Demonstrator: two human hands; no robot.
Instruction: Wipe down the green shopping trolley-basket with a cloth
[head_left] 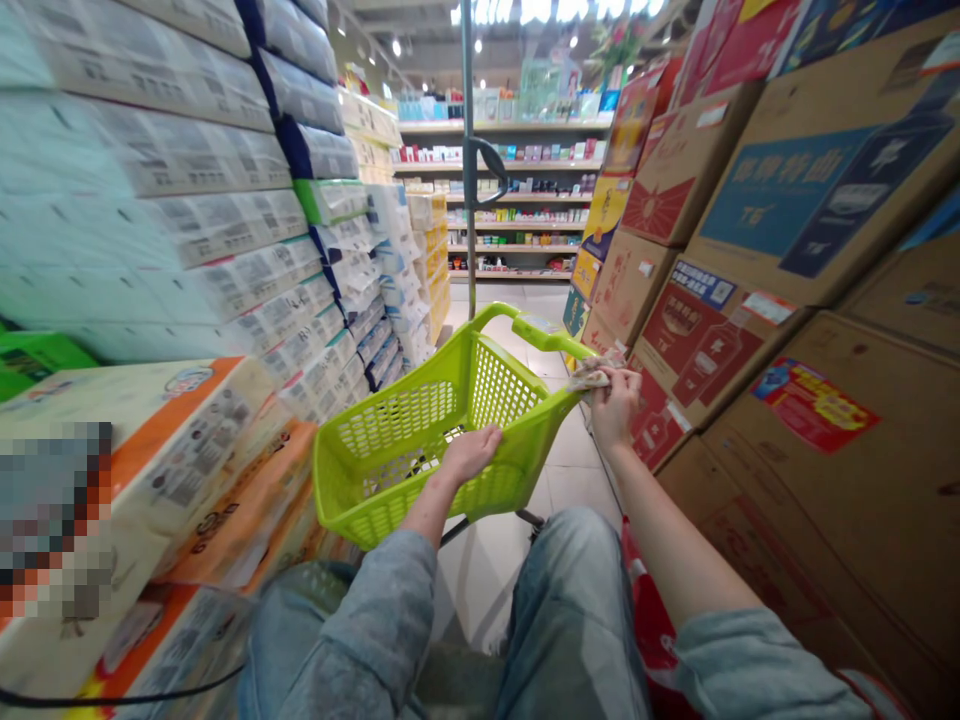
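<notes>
Right here, mid-aisle: left hand (471, 453) over the near rim of a lime-green plastic shopping cart (390, 480), fingers curled down across the edge, a narrow, snug wrap. Over to the far corner: right hand (613, 405), fingers (609, 378) bunched tight on a crumpled printed paper (592, 376), the wad pinched at the fingertips and pressed right against the green cart handle (540, 330). Print on it too small to read!

Down the left, bales of plastic-wrapped tissue packs (180, 190) stacked high, orange-banded packs (217, 490) lower down, just beside the cart. Down the right, a wall of printed cardboard cartons (817, 480), close by the bare right forearm (675, 550). Dead ahead, a metal pole (468, 150), and well beyond the cart, store shelves (495, 200) packed with small boxes. Underneath it all, a grey sleeve (360, 610) and denim jeans (570, 620).
</notes>
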